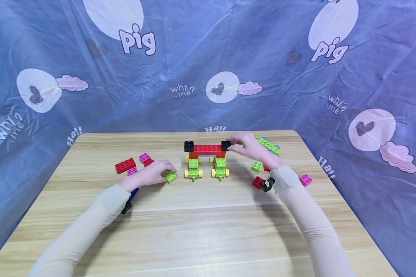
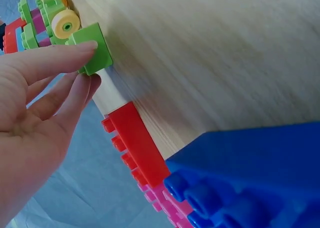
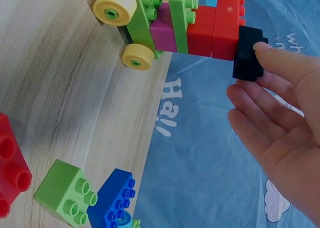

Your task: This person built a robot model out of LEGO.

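Observation:
My left hand pinches a lime green brick between thumb and fingers, close over the table and left of a built model. That model has two green wheeled bases with yellow wheels and a red brick span across the top. A black brick sits on the span's left end. At its right end, my right hand pinches another black brick, which sits against the end of the red bricks in the right wrist view.
Left of the model lie a red brick, pink bricks and a blue brick near the left wrist. On the right are a green brick, a red brick, a pink brick and a long green piece.

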Available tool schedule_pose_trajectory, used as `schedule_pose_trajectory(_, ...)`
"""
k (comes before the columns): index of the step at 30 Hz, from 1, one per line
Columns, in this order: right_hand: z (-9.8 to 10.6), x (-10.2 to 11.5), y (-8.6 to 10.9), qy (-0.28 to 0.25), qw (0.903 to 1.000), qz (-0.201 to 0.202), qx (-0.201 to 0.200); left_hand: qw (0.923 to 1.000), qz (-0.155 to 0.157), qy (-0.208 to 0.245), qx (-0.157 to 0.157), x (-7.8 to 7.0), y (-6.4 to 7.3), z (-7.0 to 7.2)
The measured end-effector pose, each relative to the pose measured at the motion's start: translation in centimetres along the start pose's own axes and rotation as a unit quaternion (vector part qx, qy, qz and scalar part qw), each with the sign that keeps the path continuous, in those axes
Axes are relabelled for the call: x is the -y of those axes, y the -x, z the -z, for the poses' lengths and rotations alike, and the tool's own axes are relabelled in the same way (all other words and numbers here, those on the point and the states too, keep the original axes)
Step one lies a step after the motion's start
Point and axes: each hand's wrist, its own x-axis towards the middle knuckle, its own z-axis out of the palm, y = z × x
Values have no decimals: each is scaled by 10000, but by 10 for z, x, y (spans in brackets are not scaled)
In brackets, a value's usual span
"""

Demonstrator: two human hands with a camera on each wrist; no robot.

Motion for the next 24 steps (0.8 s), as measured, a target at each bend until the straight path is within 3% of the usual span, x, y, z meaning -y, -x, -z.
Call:
schedule_pose_trajectory(9, 2, 1, 0, 8, 10000, 48, -6, 9996, 98, -245, -104, 1, -2, -2)
schedule_pose_trajectory(16, 1, 1, 1, -124, 9999, 60, -12, 9998, 45, -180, -83, 0, -1, 0)
schedule_pose_trajectory(24, -1, 0, 4, -481, 9986, -205, -47, 10000, 58, 38, -62, -4, -2, 6)
